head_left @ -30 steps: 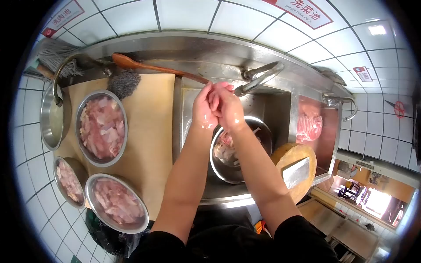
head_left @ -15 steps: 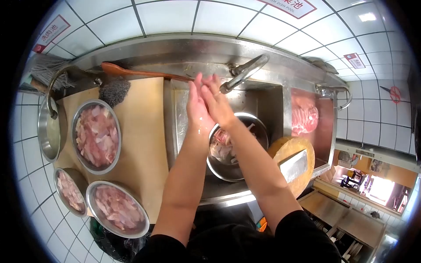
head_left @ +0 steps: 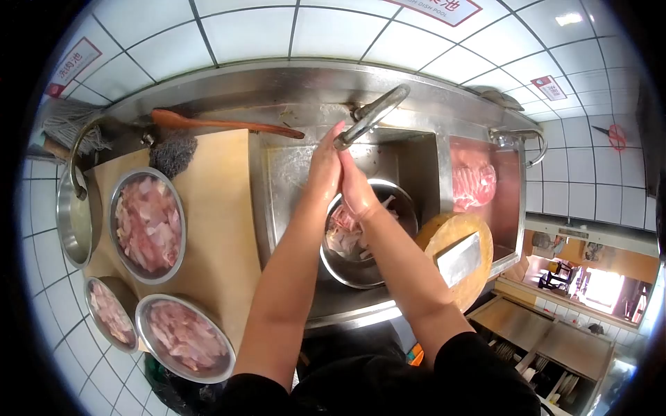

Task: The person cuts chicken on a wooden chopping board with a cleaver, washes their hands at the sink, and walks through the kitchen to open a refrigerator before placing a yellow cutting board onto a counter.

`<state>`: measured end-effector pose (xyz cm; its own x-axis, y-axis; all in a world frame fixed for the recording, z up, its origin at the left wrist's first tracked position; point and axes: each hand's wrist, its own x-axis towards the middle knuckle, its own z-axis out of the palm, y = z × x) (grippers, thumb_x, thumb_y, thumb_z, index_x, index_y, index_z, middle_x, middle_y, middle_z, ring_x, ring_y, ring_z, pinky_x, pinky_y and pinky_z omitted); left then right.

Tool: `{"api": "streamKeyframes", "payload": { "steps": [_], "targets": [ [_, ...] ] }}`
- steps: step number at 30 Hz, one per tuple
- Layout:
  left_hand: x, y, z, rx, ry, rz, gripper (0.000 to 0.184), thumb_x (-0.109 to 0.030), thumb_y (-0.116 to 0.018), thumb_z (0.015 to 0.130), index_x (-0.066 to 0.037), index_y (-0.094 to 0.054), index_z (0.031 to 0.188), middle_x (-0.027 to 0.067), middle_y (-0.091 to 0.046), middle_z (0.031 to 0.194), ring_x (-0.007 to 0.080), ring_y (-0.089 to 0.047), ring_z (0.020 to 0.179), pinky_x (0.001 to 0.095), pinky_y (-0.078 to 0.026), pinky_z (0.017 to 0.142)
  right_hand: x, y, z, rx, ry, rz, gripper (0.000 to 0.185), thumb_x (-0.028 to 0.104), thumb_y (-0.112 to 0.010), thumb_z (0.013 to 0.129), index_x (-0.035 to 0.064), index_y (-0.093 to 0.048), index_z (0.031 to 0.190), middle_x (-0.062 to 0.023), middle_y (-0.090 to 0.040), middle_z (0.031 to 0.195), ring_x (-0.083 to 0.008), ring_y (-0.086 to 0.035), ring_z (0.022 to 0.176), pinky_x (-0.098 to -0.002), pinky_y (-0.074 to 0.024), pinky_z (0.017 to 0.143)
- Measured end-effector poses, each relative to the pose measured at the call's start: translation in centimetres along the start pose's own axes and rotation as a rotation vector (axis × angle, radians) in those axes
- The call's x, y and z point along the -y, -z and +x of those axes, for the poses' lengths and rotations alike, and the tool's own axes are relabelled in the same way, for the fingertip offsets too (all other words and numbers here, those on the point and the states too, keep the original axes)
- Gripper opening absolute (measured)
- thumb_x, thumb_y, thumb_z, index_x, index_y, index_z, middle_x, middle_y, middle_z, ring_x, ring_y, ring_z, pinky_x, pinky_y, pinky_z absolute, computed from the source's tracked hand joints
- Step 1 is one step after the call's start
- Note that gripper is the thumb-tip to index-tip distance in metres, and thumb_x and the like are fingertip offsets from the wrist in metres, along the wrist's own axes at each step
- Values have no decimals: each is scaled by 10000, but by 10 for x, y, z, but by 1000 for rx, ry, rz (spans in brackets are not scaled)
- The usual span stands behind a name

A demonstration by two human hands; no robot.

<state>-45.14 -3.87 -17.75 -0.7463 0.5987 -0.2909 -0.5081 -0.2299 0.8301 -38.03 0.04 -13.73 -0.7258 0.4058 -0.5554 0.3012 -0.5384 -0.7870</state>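
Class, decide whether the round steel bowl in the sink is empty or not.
Not empty: pinkish raw meat pieces show inside the round steel bowl; the right forearm covers part.

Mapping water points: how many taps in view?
3: middle tap over the middle sink, left tap over the metal basin, right tap at the right sink. None looks hidden.

Wall plaque (head_left: 73, 66): "洗肉池"; wall sign (head_left: 445, 9): "DISH POOL".
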Motion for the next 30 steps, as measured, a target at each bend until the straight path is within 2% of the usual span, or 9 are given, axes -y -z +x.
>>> {"api": "streamKeyframes", "payload": {
  "steps": [3,4,5,7,10,13,22,26,30],
  "targets": [
    [4,-4,3,-271,130,-66,402,-267,-546,1011,-20,-584,1326,112,-586,1293,217,-570,1121,317,-520,847,-18,28,30,-439,511,-325,667,468,-469,1041,-50,-405,1457,-137,-507,1422,-238,-488,1277,-359,-384,1075],
    [-18,-13,-4,-400,231,-263,389,-236,-560,1006,-9,-574,1322,104,-586,1281,230,-598,1090,325,-581,775,-9,38,38,-608,525,-472,620,389,-498,1032,-85,-421,1424,-238,-481,1419,-333,-458,1313,-400,-360,1104],
    [-3,-4,4,-364,184,-428,407,-222,-544,1017,27,-528,1339,149,-534,1318,288,-596,1107,407,-591,882,1,47,46,-785,512,-614,573,310,-527,1024,-120,-437,1392,-339,-455,1416,-429,-428,1350,-441,-336,1133],
    [13,12,16,-183,203,-580,426,-199,-514,1029,70,-452,1354,245,-492,1318,349,-603,1116,444,-560,985,0,66,65,-798,875,-1177,500,239,-612,965,-86,-510,1331,-323,-548,1304,-449,-517,1238,-469,-423,1046],
    [4,7,13,-226,241,-692,368,-168,-500,1029,97,-426,1274,302,-513,1228,396,-609,1107,470,-528,1040,35,75,66,-482,614,-1403,394,189,-669,909,-44,-593,1218,-267,-650,1121,-428,-611,1062,-478,-494,918],
    [2,8,12,-219,247,-642,451,-215,-533,1020,145,-476,1286,225,-523,1266,312,-542,1191,435,-519,1007,42,90,77,-435,726,-1468,185,196,-646,912,13,-676,913,-205,-681,933,-413,-648,887,-491,-517,789],
    [8,26,5,-200,231,-541,414,-217,-532,1010,98,-506,1276,229,-543,1276,326,-548,1198,474,-488,1033,50,95,76,-397,579,-1341,298,280,-579,972,8,-702,966,-245,-681,929,-434,-652,884,-494,-517,800],
    [5,54,-14,46,203,-313,530,-276,-550,976,26,-462,1403,218,-557,1325,379,-543,1229,511,-454,1052,44,109,76,-363,556,-1293,340,282,-623,943,-3,-662,1125,-247,-672,1076,-425,-631,1017,-478,-499,891],
    [60,71,-64,-283,154,1522,771,-320,-657,892,57,-332,1481,300,-459,1427,460,-453,1322,529,-390,1104,38,114,64,-358,606,-1344,385,274,-621,941,15,-632,1225,-243,-667,1105,-419,-619,1060,-472,-491,930]
  ]
}}
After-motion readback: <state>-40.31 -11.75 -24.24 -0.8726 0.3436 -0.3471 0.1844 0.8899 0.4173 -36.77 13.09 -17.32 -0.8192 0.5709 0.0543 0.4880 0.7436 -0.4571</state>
